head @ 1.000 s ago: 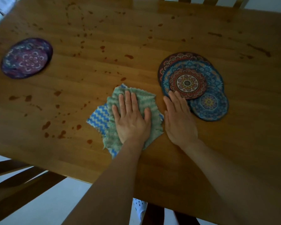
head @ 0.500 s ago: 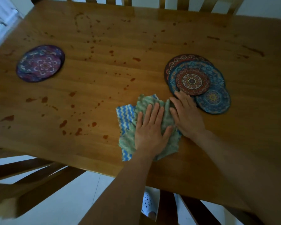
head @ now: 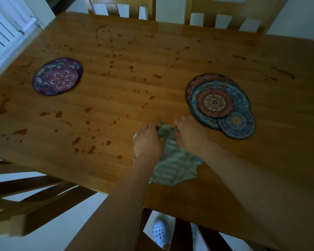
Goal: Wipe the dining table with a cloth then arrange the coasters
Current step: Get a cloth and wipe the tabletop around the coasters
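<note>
Cloth lies bunched at the near edge of the surface. Left hand and right hand: both grips curled on its far end, apparently pinching it (fingertips blurred). Coaster stack just beside right hand; second stack far left. Reddish spots across the wood.
</note>
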Action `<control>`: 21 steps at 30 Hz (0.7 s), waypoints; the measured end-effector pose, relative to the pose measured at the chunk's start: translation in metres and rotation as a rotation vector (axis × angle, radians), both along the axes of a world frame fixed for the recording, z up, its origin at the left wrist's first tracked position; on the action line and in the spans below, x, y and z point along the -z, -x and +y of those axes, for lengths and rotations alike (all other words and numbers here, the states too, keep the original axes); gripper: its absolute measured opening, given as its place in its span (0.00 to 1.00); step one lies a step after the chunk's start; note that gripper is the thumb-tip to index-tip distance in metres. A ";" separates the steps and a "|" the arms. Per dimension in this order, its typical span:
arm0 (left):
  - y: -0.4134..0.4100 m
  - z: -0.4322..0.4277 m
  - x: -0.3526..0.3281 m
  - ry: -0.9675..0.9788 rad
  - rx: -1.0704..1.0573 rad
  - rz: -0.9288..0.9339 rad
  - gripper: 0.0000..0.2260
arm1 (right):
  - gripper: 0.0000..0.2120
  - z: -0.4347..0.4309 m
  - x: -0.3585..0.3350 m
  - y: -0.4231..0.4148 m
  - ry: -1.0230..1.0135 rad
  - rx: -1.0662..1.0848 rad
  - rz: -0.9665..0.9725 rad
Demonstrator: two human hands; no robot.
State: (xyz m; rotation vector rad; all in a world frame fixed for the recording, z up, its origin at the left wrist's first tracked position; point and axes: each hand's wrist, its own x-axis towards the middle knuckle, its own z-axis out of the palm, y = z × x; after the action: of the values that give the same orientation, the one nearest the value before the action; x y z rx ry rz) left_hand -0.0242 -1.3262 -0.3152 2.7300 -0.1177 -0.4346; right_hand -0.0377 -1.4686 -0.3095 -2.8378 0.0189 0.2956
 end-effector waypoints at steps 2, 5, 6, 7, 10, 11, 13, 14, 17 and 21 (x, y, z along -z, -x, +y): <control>0.000 0.005 -0.005 -0.025 0.015 -0.044 0.08 | 0.06 -0.007 -0.008 -0.002 -0.089 0.040 -0.004; -0.003 0.009 -0.018 0.064 -0.011 -0.145 0.06 | 0.02 -0.013 -0.021 -0.004 -0.309 0.132 -0.079; -0.005 0.007 -0.025 0.125 -0.042 -0.178 0.06 | 0.01 -0.013 -0.025 -0.004 -0.355 0.154 -0.129; -0.007 0.004 -0.033 0.187 -0.075 -0.214 0.05 | 0.01 -0.011 -0.030 -0.005 -0.380 0.168 -0.204; -0.014 -0.003 -0.057 0.371 -0.126 -0.383 0.08 | 0.05 -0.008 -0.045 -0.009 -0.465 0.184 -0.473; -0.016 -0.004 -0.063 0.417 -0.113 -0.455 0.09 | 0.05 -0.009 -0.051 -0.011 -0.506 0.175 -0.536; -0.018 -0.003 -0.068 0.465 -0.069 -0.565 0.09 | 0.05 -0.010 -0.059 -0.013 -0.558 0.143 -0.611; -0.017 -0.002 -0.069 0.467 -0.044 -0.599 0.09 | 0.05 -0.011 -0.061 -0.011 -0.557 0.125 -0.634; -0.006 0.009 -0.056 0.381 0.079 -0.619 0.10 | 0.04 -0.016 -0.056 0.005 -0.465 0.044 -0.644; 0.032 0.028 -0.025 0.217 0.325 -0.341 0.12 | 0.03 -0.027 -0.026 0.043 -0.304 -0.147 -0.263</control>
State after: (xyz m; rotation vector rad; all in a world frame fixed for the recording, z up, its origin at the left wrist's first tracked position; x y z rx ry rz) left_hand -0.0558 -1.2985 -0.2898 2.5460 -0.6633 -0.0305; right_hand -0.0812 -1.4961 -0.2837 -2.5548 -0.2674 -0.0449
